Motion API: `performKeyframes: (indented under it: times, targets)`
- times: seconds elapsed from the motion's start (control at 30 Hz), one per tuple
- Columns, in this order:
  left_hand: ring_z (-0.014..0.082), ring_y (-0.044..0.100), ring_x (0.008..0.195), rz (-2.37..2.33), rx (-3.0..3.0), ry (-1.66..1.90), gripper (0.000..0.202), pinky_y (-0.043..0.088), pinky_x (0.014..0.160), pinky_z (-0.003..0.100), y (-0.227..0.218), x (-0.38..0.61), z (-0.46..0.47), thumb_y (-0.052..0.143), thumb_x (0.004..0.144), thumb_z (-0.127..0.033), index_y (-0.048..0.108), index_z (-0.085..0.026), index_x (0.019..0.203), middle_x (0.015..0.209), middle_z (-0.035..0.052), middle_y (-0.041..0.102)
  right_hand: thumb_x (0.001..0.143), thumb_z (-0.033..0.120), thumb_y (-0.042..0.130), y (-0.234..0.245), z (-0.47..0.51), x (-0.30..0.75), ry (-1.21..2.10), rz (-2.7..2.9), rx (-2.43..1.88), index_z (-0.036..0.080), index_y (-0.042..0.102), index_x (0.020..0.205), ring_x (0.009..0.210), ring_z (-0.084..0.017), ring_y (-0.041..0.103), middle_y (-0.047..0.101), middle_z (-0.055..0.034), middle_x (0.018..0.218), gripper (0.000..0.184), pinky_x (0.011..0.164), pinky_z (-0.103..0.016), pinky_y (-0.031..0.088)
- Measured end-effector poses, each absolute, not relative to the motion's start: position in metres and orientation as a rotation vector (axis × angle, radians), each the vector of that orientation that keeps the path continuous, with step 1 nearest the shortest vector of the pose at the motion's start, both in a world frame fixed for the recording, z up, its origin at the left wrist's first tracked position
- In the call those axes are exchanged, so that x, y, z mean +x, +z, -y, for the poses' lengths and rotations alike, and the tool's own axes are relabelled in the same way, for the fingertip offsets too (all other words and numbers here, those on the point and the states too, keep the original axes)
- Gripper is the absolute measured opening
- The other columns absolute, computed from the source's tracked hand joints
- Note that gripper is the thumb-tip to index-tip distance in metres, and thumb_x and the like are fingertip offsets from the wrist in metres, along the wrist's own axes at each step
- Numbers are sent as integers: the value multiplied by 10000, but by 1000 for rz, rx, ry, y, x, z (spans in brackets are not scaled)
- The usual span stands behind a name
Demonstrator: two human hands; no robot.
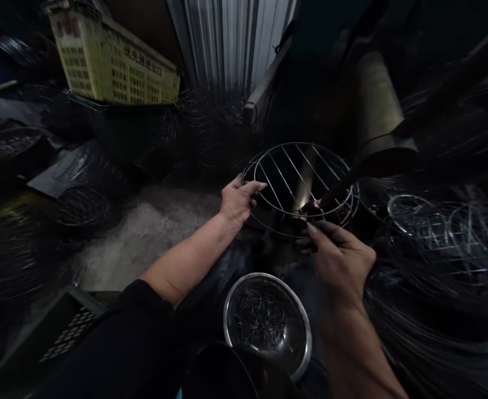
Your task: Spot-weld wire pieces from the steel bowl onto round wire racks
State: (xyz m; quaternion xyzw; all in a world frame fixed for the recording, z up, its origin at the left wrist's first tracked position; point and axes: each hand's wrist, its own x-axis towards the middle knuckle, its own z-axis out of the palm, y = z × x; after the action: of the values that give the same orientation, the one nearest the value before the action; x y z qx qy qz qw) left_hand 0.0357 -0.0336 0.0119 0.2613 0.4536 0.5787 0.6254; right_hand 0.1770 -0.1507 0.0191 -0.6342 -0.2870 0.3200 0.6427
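A round wire rack [287,172], with parallel bars across a double ring, is held up in front of me, slightly tilted. My left hand [239,199] grips its left rim, thumb on top and fingers below. At the near right rim is my right hand [335,249], its thumb and fingers pinched together; whatever is between them is too small and dark to make out. The rack's bars lie around a brass-coloured post [305,180] and the tip of a dark slanting rod [337,188]. Below my hands, a metal bowl [264,324] holds many small bent wire pieces.
Stacked wire rings and racks [463,233] crowd the right side. A large cylinder [380,105] on a machine arm stands above right. At the back left sits a yellow crate [119,61]; a green crate [69,332] is at lower left. More wire rings [81,205] lie left.
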Motion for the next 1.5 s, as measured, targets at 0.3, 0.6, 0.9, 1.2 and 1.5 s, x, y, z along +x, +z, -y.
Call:
performKeyframes:
  times: [0.3, 0.6, 0.9, 1.2, 1.5]
  targets:
    - [65, 471, 523, -1035, 553, 1346, 263, 262, 425, 192, 13, 37, 27, 758, 547, -151, 546, -175, 701, 618, -47, 536, 705, 292, 836, -7, 155, 167, 369, 722, -1245, 186, 775, 816, 577, -151, 696, 748, -9, 756, 165, 581, -298, 596]
    - [63, 482, 542, -1022, 616, 1372, 318, 238, 428, 204, 4, 39, 33, 796, 514, -164, 554, -176, 719, 628, -60, 507, 723, 299, 823, 9, 163, 165, 444, 743, -1297, 166, 769, 855, 554, -163, 695, 726, -4, 684, 195, 552, -294, 601]
    - [54, 524, 580, -980, 612, 1351, 377, 243, 419, 195, 9, 47, 37, 828, 488, -138, 574, -158, 766, 710, -56, 513, 661, 290, 817, -5, 148, 171, 621, 566, -1346, 145, 753, 771, 461, -151, 652, 684, 3, 574, 193, 444, -234, 545]
    - [42, 483, 543, -985, 595, 1331, 379, 209, 426, 199, 10, 50, 28, 819, 485, -103, 582, -166, 775, 673, -71, 495, 630, 284, 826, -12, 133, 169, 544, 469, -1269, 150, 744, 770, 477, -156, 665, 687, 14, 611, 210, 465, -254, 561]
    - [53, 456, 538, -1020, 627, 1307, 303, 215, 420, 192, 17, 51, 18, 794, 502, -102, 581, -168, 706, 636, -49, 525, 648, 270, 829, -9, 127, 168, 523, 500, -1237, 157, 742, 760, 475, -136, 643, 682, 24, 625, 182, 475, -246, 546]
